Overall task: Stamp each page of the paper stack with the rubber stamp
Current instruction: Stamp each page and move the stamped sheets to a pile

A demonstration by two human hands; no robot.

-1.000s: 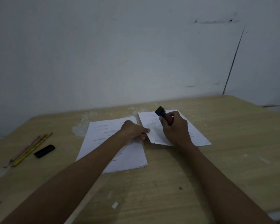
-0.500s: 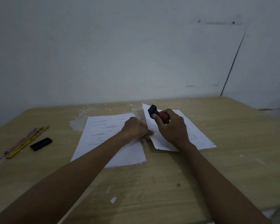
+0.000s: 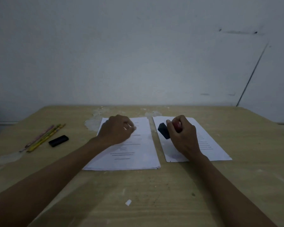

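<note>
Your left hand [image 3: 117,130], fingers curled, pins the paper stack [image 3: 134,154] steady while your right hand [image 3: 183,136] grips the rubber stamp [image 3: 164,132], tilted, ready for stamping.

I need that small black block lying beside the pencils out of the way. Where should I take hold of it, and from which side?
Probably across its two long sides, coming straight down from above. The black block lies flat and alone on the table, angled, with bare wood all round it; the pencils lie apart on its left, so fingers fit either side.
</note>
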